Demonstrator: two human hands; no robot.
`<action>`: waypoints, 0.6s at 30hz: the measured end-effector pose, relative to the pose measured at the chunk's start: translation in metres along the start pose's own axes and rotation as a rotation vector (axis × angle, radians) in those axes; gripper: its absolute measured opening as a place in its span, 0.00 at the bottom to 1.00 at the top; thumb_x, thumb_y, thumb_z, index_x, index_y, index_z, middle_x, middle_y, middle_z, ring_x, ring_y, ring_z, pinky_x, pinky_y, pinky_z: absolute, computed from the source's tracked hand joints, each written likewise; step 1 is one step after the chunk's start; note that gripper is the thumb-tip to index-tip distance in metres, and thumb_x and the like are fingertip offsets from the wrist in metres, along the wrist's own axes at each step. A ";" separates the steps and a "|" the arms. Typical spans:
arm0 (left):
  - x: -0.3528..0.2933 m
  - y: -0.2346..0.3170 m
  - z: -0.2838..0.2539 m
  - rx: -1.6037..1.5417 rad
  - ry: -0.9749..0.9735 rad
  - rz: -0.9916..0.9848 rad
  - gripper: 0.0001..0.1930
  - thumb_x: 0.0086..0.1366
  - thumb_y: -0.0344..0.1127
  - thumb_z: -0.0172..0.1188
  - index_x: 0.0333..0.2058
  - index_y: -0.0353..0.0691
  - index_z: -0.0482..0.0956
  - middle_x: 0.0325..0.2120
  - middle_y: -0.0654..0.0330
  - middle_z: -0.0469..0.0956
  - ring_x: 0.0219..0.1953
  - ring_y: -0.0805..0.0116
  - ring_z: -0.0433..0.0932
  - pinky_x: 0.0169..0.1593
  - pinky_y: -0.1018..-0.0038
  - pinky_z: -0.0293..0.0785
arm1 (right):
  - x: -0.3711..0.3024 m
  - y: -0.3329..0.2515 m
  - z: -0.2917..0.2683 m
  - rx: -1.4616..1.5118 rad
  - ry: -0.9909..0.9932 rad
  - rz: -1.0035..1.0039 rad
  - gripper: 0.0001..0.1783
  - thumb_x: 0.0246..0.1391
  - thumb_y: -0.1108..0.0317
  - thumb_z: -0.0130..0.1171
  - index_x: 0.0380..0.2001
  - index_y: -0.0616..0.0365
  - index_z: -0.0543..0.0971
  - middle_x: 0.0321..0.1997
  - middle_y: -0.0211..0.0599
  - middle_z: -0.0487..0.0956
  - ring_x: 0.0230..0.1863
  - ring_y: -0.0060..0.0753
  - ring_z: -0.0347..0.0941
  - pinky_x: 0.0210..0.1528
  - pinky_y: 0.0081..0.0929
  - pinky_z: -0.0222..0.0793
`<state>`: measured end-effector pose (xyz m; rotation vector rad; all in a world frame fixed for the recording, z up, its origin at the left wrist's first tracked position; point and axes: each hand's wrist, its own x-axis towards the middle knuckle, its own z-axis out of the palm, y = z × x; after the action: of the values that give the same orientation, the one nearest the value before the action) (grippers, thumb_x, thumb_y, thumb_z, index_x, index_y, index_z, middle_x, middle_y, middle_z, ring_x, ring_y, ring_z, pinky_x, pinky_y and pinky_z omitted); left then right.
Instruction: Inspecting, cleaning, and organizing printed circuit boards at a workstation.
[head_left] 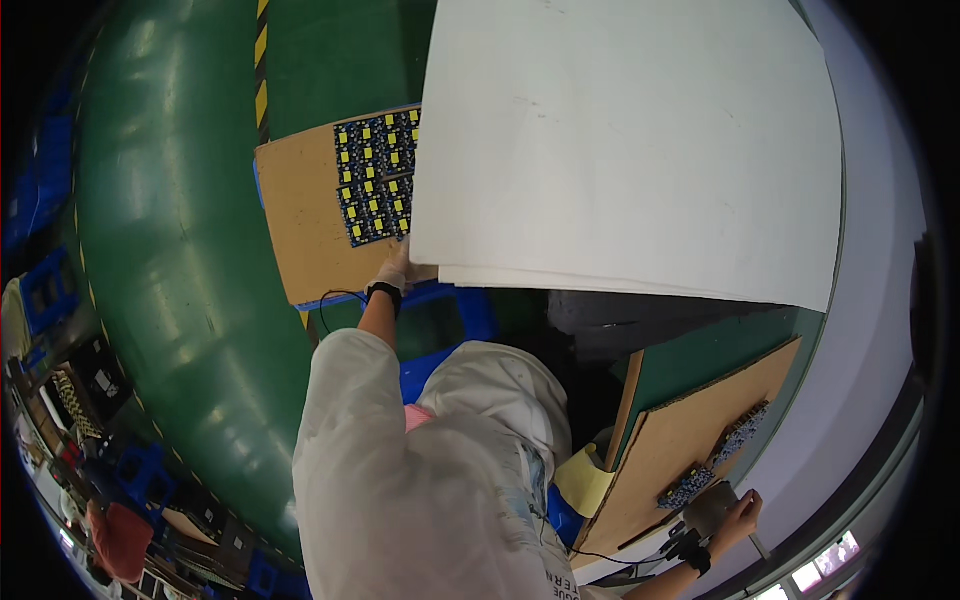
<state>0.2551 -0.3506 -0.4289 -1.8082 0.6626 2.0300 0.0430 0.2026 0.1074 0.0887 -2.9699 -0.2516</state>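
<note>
**Hands at two cardboard sheets over a green floor**

Green floor [180,250] is curving beneath the scene, edged by a yellow-and-black stripe [262,60]. The left hand [395,268] is closing its fingers on the lower edge of a large white sheet [630,150], which is overlapping a cardboard sheet [300,220] carrying a panel of small circuit boards [375,180]. The right hand [738,520], fingers curled, is pressing against a second cardboard sheet [670,450]; whether it is gripping cannot be told.
</note>
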 end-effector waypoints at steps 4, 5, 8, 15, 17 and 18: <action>-0.017 -0.031 -0.022 0.427 0.280 0.327 0.31 0.57 0.61 0.48 0.37 0.34 0.77 0.32 0.45 0.78 0.39 0.52 0.77 0.43 0.66 0.71 | 0.023 -0.007 0.034 0.097 0.002 -0.035 0.11 0.58 0.65 0.50 0.38 0.62 0.75 0.20 0.40 0.74 0.20 0.27 0.70 0.23 0.25 0.65; -0.024 -0.029 -0.031 0.561 0.449 0.539 0.28 0.57 0.58 0.48 0.35 0.34 0.77 0.28 0.46 0.78 0.38 0.52 0.77 0.41 0.66 0.71 | 0.030 -0.010 0.049 0.140 0.001 -0.068 0.12 0.58 0.65 0.50 0.38 0.63 0.75 0.21 0.41 0.75 0.21 0.28 0.71 0.25 0.24 0.66; -0.046 -0.014 0.017 0.512 0.223 0.757 0.24 0.58 0.54 0.50 0.34 0.34 0.77 0.28 0.46 0.78 0.36 0.52 0.77 0.40 0.65 0.70 | 0.015 0.035 0.024 0.194 0.012 0.031 0.13 0.58 0.65 0.51 0.41 0.63 0.74 0.26 0.42 0.77 0.26 0.29 0.73 0.30 0.24 0.69; -0.241 0.024 0.050 0.861 -0.351 1.036 0.10 0.60 0.36 0.55 0.33 0.34 0.77 0.27 0.57 0.77 0.33 0.67 0.76 0.36 0.72 0.70 | 0.000 0.000 0.054 0.559 -0.496 0.238 0.22 0.54 0.63 0.56 0.50 0.61 0.70 0.39 0.38 0.77 0.39 0.26 0.73 0.40 0.23 0.68; -0.337 0.040 0.068 0.910 -0.558 0.844 0.08 0.57 0.31 0.55 0.33 0.34 0.76 0.30 0.57 0.77 0.35 0.67 0.76 0.40 0.73 0.70 | -0.009 -0.003 0.062 0.543 -0.364 0.112 0.23 0.53 0.61 0.58 0.49 0.61 0.70 0.37 0.38 0.77 0.37 0.25 0.72 0.39 0.22 0.68; -0.360 0.045 0.080 0.837 -0.688 0.761 0.08 0.56 0.29 0.55 0.34 0.34 0.76 0.31 0.55 0.77 0.35 0.66 0.75 0.42 0.73 0.70 | -0.013 -0.003 0.063 0.565 -0.288 0.077 0.23 0.52 0.61 0.59 0.49 0.61 0.70 0.35 0.36 0.76 0.37 0.24 0.72 0.39 0.22 0.68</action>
<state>0.2113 -0.3244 -0.0610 -0.3492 1.7629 2.0555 0.0459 0.2110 0.0431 0.0035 -3.2182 0.6410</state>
